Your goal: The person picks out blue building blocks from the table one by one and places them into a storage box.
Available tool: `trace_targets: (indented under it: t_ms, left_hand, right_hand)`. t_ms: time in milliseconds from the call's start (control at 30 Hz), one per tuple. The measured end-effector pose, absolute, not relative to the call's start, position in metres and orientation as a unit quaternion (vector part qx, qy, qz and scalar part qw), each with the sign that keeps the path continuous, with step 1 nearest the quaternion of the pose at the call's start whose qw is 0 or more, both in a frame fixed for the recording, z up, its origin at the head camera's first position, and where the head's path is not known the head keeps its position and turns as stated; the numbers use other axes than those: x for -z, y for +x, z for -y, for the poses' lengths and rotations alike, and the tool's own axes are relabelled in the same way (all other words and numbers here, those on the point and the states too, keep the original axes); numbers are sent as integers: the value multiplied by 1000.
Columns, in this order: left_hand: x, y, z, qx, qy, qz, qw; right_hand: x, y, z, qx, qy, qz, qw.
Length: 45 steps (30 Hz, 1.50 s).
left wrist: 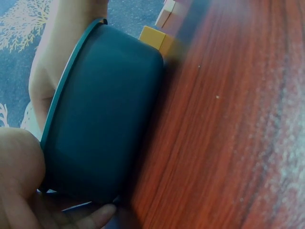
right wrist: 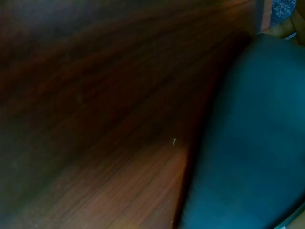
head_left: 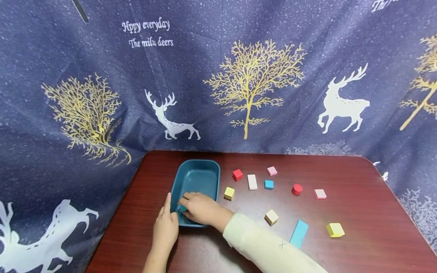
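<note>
A dark teal plastic tray stands on the table's left half. My left hand lies along its left side, the forefinger straight and the thumb near the front left corner of the rim. In the left wrist view, the thumb and fingers of that hand touch the tray's outer wall. My right hand reaches over the right wall into the tray. Between its thumb and fingers it pinches a small blue block, mostly hidden by the hand. The right wrist view shows chiefly the tray wall and the table.
Right of the tray lie scattered blocks: a red cube, yellow block, white block, blue block, red cylinder and several others. A long blue plank lies beside my right sleeve. A curtain hangs behind.
</note>
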<state>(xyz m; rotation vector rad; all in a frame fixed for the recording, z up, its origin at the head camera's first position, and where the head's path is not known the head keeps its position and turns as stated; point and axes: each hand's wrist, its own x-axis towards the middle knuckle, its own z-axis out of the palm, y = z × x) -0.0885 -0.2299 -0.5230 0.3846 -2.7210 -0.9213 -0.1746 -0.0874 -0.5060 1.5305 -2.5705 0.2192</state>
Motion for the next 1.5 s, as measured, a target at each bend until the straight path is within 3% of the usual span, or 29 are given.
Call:
trace_targets:
  t_ms: [900, 1500]
  left_hand:
    - [521, -88, 230, 315, 129, 934, 111]
    - [523, -88, 231, 313, 126, 934, 120]
  right_hand:
    - [509, -176, 89, -47, 498, 863, 66]
    - [507, -173, 90, -44, 470, 881, 20]
